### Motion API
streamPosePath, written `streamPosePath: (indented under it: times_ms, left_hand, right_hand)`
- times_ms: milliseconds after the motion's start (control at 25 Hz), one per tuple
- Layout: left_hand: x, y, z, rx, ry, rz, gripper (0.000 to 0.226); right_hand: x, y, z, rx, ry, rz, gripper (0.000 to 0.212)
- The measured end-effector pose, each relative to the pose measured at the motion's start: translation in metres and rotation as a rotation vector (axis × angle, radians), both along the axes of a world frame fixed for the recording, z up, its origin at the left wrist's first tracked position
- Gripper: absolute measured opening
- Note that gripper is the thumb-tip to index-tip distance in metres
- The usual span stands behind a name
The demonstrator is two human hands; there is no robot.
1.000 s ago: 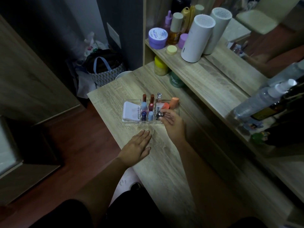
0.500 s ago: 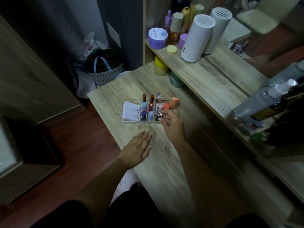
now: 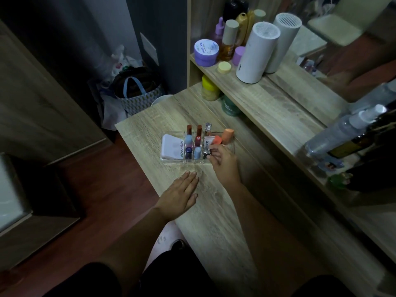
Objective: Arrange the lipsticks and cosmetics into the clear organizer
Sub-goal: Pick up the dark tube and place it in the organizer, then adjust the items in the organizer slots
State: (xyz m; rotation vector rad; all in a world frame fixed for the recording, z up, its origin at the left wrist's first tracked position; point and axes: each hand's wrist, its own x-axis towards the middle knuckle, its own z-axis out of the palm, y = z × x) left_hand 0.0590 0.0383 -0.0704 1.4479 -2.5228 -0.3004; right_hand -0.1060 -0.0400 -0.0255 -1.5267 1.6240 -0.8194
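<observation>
The clear organizer sits on the wooden tabletop. Its left bay holds a white compact. Its small cells hold several lipsticks, among them a dark red one and a light blue-capped one. A white tube with an orange cap and an orange sponge lie in the right bay. My right hand reaches into the organizer's front right corner, its fingertips pinching a small silver and black item. Flat on the table in front of the organizer rests my left hand, holding nothing.
A raised shelf at the back right carries a purple jar, bottles and a white cylinder. A yellow-lidded jar and a green jar stand under the shelf. A spray bottle lies at right. A bag sits on the floor.
My right hand has shifted slightly left and forward at the organizer's front right corner, still on the small silver item. My left hand has stayed put.
</observation>
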Motion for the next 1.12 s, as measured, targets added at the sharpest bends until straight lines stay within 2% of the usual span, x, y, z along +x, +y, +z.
streamPosePath:
  times_ms: [160,240,280,360,440,480,560,680,800,880,1120]
  left_hand:
    - [0.0,-0.001,0.0,0.02,0.025,0.014,0.052]
    - [0.002,0.001,0.002,0.061,0.103,0.039,0.046]
    - [0.003,0.002,0.003,0.062,0.162,0.108,0.042]
    - [0.007,0.002,0.006,0.068,0.323,0.403,0.041]
    - [0.014,-0.006,0.009,0.093,0.498,0.717,0.045]
    - [0.02,-0.012,0.01,0.129,0.546,0.795,0.051]
    - [0.031,-0.028,0.013,0.213,0.614,0.799,0.061]
    - [0.042,-0.054,0.018,0.303,0.612,0.747,0.063]
    - [0.045,-0.069,0.016,0.344,0.573,0.705,0.076]
    - [0.047,-0.075,0.014,0.355,0.565,0.662,0.086]
    - [0.049,-0.08,0.017,0.258,0.611,0.574,0.08]
  right_hand:
    - [-0.002,0.0,0.0,0.015,-0.019,-0.002,0.033]
    - [-0.002,0.001,-0.002,0.021,-0.025,-0.026,0.042]
    - [-0.002,0.002,-0.003,0.011,-0.009,-0.063,0.045]
    - [-0.005,0.007,-0.009,-0.054,0.075,-0.147,0.048]
    - [-0.011,0.012,-0.018,-0.142,0.242,-0.182,0.052]
    - [-0.015,0.014,-0.023,-0.149,0.312,-0.199,0.059]
    - [-0.023,0.013,-0.029,-0.072,0.308,-0.221,0.079]
    - [-0.028,0.004,-0.031,0.098,0.152,-0.128,0.103]
    - [-0.03,-0.005,-0.031,0.166,0.095,-0.062,0.113]
    - [-0.03,-0.009,-0.029,0.177,0.023,-0.063,0.11]
    - [-0.035,-0.006,-0.021,0.114,-0.066,-0.077,0.074]
